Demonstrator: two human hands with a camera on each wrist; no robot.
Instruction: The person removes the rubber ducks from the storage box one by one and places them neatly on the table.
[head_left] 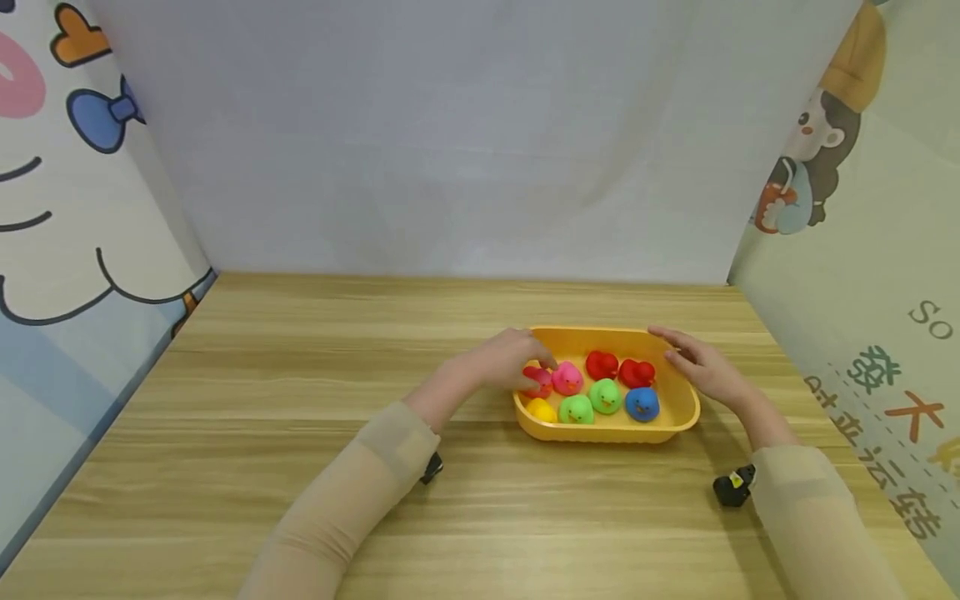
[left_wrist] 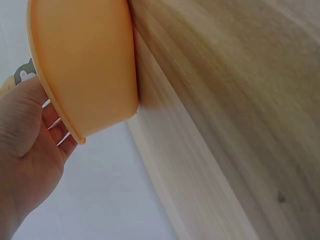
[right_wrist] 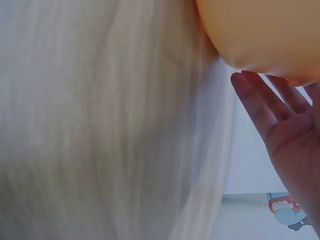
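Note:
A yellow-orange plastic basket holds several toy ducks. In the head view my left hand reaches over its left end, with thumb and fingers about a reddish-pink duck; whether they grip it is hidden. Beside that lie a pink duck and a yellow duck. My right hand lies at the right end with extended fingers at the rim. Nearer that end are a blue duck and a red duck. The left wrist view shows my left hand beyond the basket wall.
Two green ducks and another red duck share the basket. It stands on a wood-grain table with a pale cloth behind. A small black device sits by the right sleeve. Printed sheets flank the table.

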